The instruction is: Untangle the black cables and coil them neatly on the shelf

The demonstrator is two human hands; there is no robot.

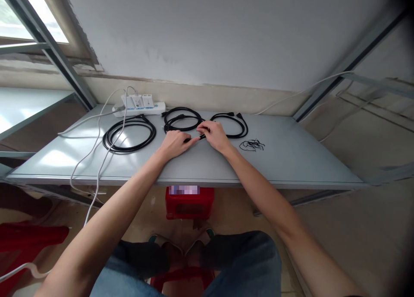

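Shows, at the middle of the bench (287,156), a left hand (176,144) with thumb and forefinger together on a black cable (202,137), and a right hand (214,134) just beside it, with fingers (202,124) bent inward at the cable. Cannot tell clamped from merely touching in the right fingers. Locates the handled stretch of cable between the two hands; leaves its parent coil uncertain. Includes a middle coil (181,129) of black cord behind the left hand, an open black loop (245,128) with plugs (230,114) behind and right of the right hand, and, farther left, a larger coil (129,150) crossed by a white cord (98,180). Places a tangle of thin black ties (252,145) in front of the open loop. Presents, at the rear left, a white power strip (160,109) bearing white adapters (137,101); below the front edge, a red plastic stool (189,198).
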